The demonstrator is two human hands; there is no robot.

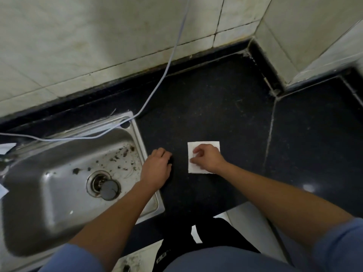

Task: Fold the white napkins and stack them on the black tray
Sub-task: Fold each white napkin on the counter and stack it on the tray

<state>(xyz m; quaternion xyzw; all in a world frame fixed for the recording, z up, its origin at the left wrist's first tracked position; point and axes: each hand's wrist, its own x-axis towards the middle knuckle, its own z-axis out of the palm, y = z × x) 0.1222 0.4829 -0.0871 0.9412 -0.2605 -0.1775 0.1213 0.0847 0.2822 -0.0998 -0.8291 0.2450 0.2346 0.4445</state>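
A white napkin (205,145), folded into a small square, lies flat on the black countertop (216,107). My right hand (208,160) rests on top of it with bent fingers, thumb and fingertips pinching at its left edge. My left hand (158,165) lies palm down on the counter just right of the sink rim, fingers curled over a darker patch. I cannot tell whether that patch is the black tray or a shadow. No tray stands out against the black surface.
A steel sink (59,193) with debris and a round drain plug (110,190) fills the left. A pale cable (167,67) runs from the wall across the sink's back rim. White paper scraps (5,149) show at the far left. Tiled walls close the back and right.
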